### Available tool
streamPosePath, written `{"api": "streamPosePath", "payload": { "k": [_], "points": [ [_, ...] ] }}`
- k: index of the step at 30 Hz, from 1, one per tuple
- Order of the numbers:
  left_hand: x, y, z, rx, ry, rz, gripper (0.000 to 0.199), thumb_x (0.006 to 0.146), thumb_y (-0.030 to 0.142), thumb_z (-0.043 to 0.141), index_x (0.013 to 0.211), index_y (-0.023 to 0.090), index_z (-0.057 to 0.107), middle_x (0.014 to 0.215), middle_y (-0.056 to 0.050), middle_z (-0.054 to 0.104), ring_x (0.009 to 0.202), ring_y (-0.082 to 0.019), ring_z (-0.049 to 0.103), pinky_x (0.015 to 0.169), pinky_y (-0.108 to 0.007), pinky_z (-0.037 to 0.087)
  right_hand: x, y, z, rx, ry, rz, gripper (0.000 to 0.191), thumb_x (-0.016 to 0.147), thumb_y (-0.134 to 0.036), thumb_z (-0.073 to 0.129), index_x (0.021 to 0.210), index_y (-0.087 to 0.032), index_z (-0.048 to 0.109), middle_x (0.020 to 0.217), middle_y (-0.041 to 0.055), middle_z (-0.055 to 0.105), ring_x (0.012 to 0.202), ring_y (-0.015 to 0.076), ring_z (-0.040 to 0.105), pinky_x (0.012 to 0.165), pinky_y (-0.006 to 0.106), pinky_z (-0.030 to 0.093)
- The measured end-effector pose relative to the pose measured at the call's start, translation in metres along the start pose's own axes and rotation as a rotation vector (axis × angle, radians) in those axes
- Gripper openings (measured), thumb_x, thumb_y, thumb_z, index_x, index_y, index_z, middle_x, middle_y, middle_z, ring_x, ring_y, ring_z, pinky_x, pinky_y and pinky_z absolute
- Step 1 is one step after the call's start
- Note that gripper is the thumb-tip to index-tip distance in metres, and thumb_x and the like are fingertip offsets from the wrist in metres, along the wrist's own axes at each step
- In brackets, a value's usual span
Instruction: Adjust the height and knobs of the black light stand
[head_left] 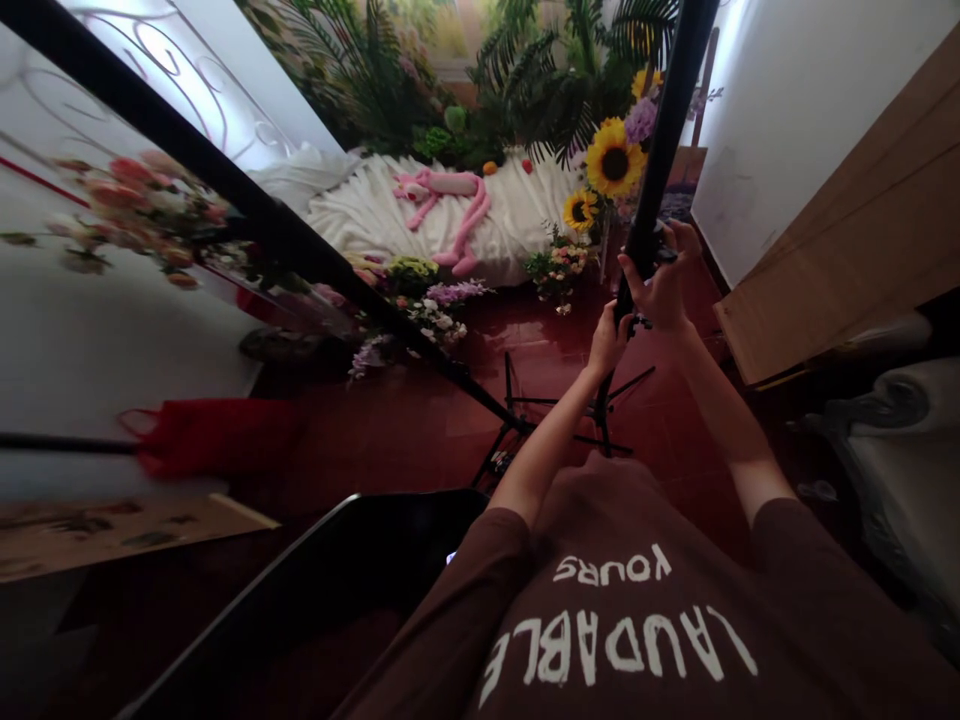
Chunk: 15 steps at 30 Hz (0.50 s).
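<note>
A black light stand (660,130) rises in front of me, tilted to the right, its lower legs on the floor. My left hand (609,340) is closed around its pole, low down beside a small lever. Just above, my right hand (666,285) grips the stand at a dark clamp knob (664,252), its thumb lying against the pole. A second black stand (352,280) slants across the left of the view, its foot close to the first one's legs (604,420). Neither hand touches it.
A pink plush toy (457,185) lies on white draped cloth (352,215) among sunflowers (615,160) and palm leaves. Flowers (442,320) stand near the floor. A red bag (217,435) and a large black container (322,580) are at left; a brown board (847,220) leans at right.
</note>
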<state>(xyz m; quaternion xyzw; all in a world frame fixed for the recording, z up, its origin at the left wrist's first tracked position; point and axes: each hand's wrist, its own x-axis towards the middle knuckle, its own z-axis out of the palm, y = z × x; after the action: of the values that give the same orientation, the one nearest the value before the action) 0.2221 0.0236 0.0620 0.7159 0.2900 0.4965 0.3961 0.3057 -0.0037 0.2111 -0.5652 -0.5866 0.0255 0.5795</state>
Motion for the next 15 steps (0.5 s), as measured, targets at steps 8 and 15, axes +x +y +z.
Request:
{"api": "streamPosePath", "payload": {
  "k": [8,15],
  "points": [
    [0.005,0.004,-0.005,-0.019,-0.03,-0.01,0.052,0.096,0.06,0.047,0.133,0.023,0.052,0.122,-0.013,0.066,0.112,-0.022,0.067,0.099,-0.039,0.053,-0.03,0.021,0.001,0.183,-0.058,0.129,0.094,0.074,-0.072,0.072,0.147,-0.034,0.025,0.139,0.0092,0.051,0.124,0.025,0.058,0.098,0.045,0.057],
    [0.019,0.0,-0.002,0.0,-0.058,-0.011,0.055,0.097,0.06,0.045,0.133,0.019,0.051,0.119,-0.015,0.066,0.106,-0.023,0.067,0.094,-0.039,0.054,-0.018,0.033,0.001,0.189,-0.033,0.121,0.091,0.076,-0.07,0.072,0.148,-0.037,0.026,0.133,0.0045,0.057,0.11,0.0204,0.063,0.098,0.04,0.055]
  ]
}}
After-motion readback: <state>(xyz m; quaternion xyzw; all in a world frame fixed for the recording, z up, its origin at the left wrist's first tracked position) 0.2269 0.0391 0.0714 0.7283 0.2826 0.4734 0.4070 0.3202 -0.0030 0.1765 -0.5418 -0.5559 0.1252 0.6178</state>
